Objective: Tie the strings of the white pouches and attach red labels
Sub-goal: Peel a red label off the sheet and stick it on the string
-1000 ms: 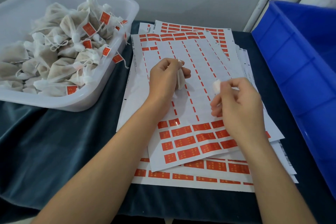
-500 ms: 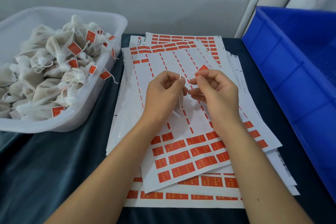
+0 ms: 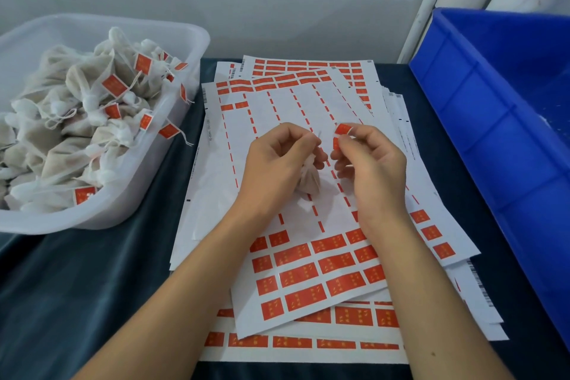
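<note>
Currently, the dark cloth-covered table carries three large items. At 3 o'clock stands the blue bin. At 9 o'clock stands the translucent tub, filled with tied white pouches that carry red tags. At 6 o'clock, extending to the centre, lies the stack of label sheets; the top sheet has its middle rows peeled and red labels remaining along its near edge.

Both hands work above the centre of the top sheet. The left hand has its fingers curled and pinches the gathered neck and string of one white pouch, which hangs below the fingers and just over the paper. The right hand, at 3 o'clock from the left hand, pinches a red label between thumb and forefinger; the label is folded and stands just beside the string end.

Compared with half a second earlier, the pouch body is now exposed below the left hand, where only the string was visible. The label has shifted from above the right knuckles to the fingertips, closer to the string. The hands sit slightly apart, not touching.
</note>
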